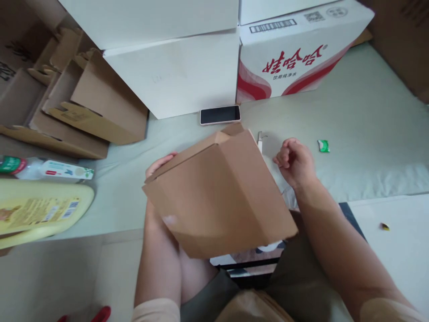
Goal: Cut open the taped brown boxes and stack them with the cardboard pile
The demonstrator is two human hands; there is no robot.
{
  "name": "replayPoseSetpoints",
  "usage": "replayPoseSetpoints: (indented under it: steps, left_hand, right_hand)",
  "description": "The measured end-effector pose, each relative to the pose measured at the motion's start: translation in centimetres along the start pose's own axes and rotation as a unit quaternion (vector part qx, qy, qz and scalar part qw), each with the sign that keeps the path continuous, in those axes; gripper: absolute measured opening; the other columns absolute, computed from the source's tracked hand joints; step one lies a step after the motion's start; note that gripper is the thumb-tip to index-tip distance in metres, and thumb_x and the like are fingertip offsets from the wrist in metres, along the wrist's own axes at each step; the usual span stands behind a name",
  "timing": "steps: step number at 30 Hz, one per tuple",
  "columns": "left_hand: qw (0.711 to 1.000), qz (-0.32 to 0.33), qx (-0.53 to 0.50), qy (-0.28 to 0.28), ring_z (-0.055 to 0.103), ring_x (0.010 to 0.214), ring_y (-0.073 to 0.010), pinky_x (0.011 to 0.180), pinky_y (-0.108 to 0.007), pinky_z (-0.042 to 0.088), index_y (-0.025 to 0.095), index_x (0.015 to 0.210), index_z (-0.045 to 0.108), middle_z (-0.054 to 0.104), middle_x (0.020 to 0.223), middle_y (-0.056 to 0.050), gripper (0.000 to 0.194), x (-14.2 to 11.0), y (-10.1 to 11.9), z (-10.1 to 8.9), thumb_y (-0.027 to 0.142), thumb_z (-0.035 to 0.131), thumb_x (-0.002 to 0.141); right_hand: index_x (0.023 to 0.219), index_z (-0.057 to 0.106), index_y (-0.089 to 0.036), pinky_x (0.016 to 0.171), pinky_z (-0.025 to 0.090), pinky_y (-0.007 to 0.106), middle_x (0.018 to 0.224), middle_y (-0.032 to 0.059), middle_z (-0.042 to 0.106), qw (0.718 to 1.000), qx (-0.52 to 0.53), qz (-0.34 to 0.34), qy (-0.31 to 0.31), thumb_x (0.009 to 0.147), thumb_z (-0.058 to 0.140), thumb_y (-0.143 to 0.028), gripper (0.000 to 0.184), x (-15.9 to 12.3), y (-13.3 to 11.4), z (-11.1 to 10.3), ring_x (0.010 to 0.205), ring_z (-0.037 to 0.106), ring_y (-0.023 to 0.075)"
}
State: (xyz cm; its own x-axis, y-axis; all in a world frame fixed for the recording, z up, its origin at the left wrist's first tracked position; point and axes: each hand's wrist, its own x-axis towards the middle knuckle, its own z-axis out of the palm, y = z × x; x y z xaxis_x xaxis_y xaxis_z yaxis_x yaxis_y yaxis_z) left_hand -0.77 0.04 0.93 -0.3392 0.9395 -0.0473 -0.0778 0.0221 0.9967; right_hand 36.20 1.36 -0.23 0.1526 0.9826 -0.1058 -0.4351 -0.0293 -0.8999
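A brown cardboard box (214, 192) is tilted above my lap, one broad side toward me. My left hand (160, 164) grips its far left edge, with the fingers partly hidden behind the cardboard. To the right of the box, my right hand (293, 161) is raised with its fingers curled in. It is apart from the box, and whatever it may hold is hidden. Just behind the box's right edge, a thin white and metal item (260, 141) lies on the pale green cloth (362, 147).
White cartons (177, 76) and a red-and-white carton (291, 62) stand at the back, a phone (220, 115) before them. Open cardboard boxes (107, 94), a bottle (31, 167) and a yellow container (47, 208) are left. A small green packet (323, 146) lies right.
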Motion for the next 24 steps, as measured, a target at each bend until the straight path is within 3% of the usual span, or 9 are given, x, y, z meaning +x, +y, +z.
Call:
replayPoseSetpoints:
  steps: [3,6,8,14,18,24]
  left_hand:
    - [0.998,0.024,0.017,-0.050,0.075,0.118,-0.0294,0.109,-0.038,0.056,0.025,0.085,0.086,0.083,0.115,-0.008,0.037,-0.1,0.3,0.2,0.044,0.096,0.054]
    - [0.994,0.017,0.059,-0.093,0.075,0.116,-0.0308,0.109,-0.040,0.056,0.024,0.082,0.087,0.083,0.112,-0.011,0.041,-0.1,0.8,1.0,0.049,0.097,0.051]
    - [0.991,0.010,0.070,-0.111,0.075,0.115,-0.0312,0.108,-0.042,0.057,0.025,0.082,0.087,0.083,0.112,-0.011,0.040,-0.2,1.0,1.4,0.049,0.097,0.052]
    - [0.988,0.012,0.060,-0.144,0.076,0.113,-0.0312,0.106,-0.044,0.058,0.025,0.083,0.087,0.083,0.113,-0.012,0.035,-0.6,1.0,1.6,0.042,0.096,0.054]
    - [0.989,-0.014,0.052,-0.136,0.075,0.115,-0.0290,0.105,-0.040,0.057,0.024,0.086,0.088,0.082,0.118,-0.012,0.031,-0.9,0.9,1.6,0.032,0.093,0.057]
    - [0.991,-0.001,0.052,-0.119,0.075,0.112,-0.0304,0.099,-0.042,0.059,0.023,0.080,0.087,0.082,0.115,-0.013,0.025,-0.6,0.5,1.6,0.032,0.089,0.057]
  right_hand:
    - [0.085,0.065,-0.025,0.040,0.037,0.021,0.052,-0.0077,0.061,0.994,-0.010,0.073,-0.077,0.073,0.084,-0.053,0.036,-0.5,-0.5,0.1,0.037,0.046,0.0090]
    - [0.105,0.072,-0.025,0.048,0.050,0.026,0.075,-0.0011,0.077,0.975,-0.017,0.155,-0.161,0.068,0.086,-0.060,0.053,-1.3,-1.0,0.6,0.057,0.068,0.0167]
    - [0.114,0.074,-0.026,0.060,0.057,0.028,0.091,0.0011,0.080,0.964,-0.009,0.183,-0.190,0.064,0.090,-0.058,0.062,-1.8,-1.3,1.0,0.074,0.075,0.0193]
    - [0.126,0.073,-0.026,0.070,0.062,0.036,0.102,0.0058,0.080,0.960,0.009,0.187,-0.209,0.053,0.096,-0.061,0.085,-2.8,-1.8,1.3,0.090,0.078,0.0277]
    - [0.138,0.066,-0.030,0.071,0.064,0.040,0.111,0.0059,0.079,0.961,-0.002,0.192,-0.201,0.052,0.100,-0.042,0.093,-3.2,-1.6,1.4,0.092,0.079,0.0304]
    - [0.135,0.064,-0.042,0.094,0.064,0.048,0.157,-0.0020,0.060,0.983,0.010,0.109,-0.145,0.055,0.091,-0.022,0.087,-3.1,-1.5,2.4,0.128,0.069,0.0315]
